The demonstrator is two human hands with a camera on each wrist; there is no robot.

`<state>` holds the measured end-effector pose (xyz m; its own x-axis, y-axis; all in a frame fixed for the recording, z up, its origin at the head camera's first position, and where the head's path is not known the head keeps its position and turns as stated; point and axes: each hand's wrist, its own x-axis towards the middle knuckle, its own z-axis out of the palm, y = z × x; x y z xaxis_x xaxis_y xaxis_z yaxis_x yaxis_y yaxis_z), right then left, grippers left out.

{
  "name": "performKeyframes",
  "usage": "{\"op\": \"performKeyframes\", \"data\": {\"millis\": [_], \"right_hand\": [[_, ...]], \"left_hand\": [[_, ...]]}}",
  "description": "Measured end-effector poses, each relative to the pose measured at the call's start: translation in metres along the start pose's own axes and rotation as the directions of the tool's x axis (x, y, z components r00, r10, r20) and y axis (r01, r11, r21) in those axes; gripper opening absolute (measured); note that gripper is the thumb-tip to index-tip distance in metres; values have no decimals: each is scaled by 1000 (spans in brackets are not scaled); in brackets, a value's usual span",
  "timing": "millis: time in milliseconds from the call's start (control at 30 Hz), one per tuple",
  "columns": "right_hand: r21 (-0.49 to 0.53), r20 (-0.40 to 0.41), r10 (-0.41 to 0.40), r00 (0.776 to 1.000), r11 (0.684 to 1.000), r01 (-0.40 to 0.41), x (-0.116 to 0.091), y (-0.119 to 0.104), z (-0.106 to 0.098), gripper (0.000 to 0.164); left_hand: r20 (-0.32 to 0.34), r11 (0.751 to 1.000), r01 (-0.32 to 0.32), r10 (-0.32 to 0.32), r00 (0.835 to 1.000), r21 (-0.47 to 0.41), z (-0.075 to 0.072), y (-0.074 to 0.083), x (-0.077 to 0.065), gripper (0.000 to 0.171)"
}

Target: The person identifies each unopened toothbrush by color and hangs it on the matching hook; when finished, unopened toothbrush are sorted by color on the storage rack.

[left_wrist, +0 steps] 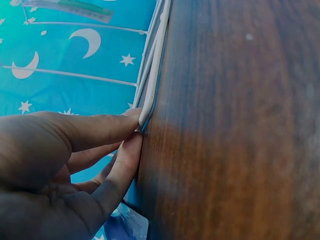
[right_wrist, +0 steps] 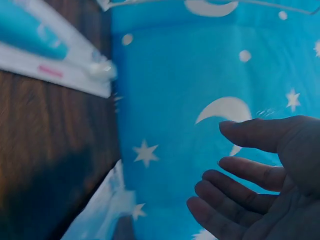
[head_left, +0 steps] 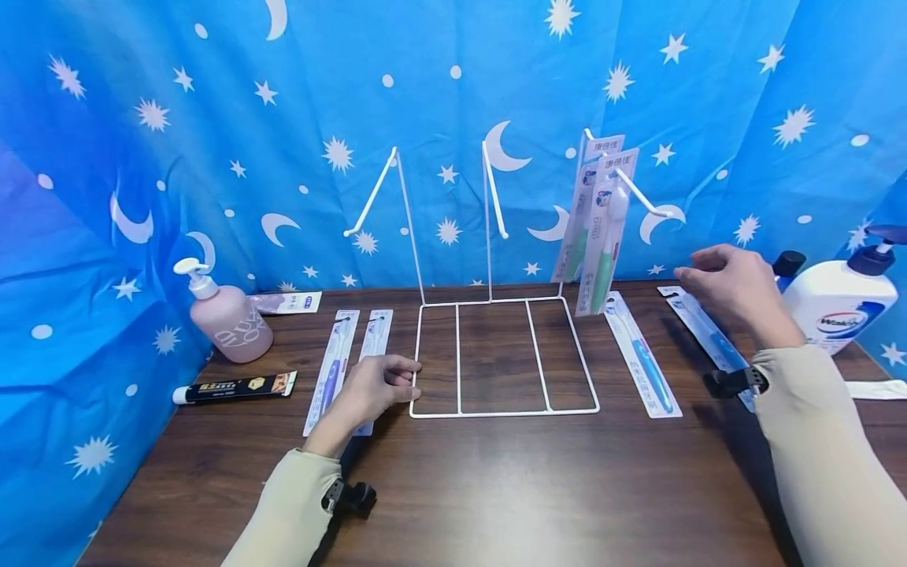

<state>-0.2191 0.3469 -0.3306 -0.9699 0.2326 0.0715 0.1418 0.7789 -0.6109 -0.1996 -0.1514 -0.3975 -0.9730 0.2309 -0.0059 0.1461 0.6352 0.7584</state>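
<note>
Against starry cloth [head_left: 234, 71], hanging seems underway: left hand [head_left: 374, 386] pinching the rack [head_left: 489, 301], right hand [head_left: 740, 283] relaxed, apparently empty and needing another toothbrush [head_left: 645, 358].

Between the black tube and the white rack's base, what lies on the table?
A purple toothbrush pack, then a second toothbrush pack nearer the rack, partly hidden by the left hand. The head view shows both.
</note>
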Motion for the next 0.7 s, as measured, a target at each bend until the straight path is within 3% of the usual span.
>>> {"op": "performKeyframes", "data": {"millis": [200,333,500,700], "right_hand": [[-50,51,20,999,999,-17,12,12,9,69],[-74,108,76,991,995,-68,17,20,18,68],[-101,144,142,979,987,-128,16,31,24,73],[-119,156,149,977,984,-131,13,43,24,63]], "left_hand": [[-12,1000,-8,8,1000,2,-4,-3,-2,31],[-13,1000,0,0,1000,12,-5,-4,-2,32],[-11,1000,-4,4,1000,3,-3,-3,-1,32],[7,1000,-4,4,1000,1,-1,-1,-1,32]]}}
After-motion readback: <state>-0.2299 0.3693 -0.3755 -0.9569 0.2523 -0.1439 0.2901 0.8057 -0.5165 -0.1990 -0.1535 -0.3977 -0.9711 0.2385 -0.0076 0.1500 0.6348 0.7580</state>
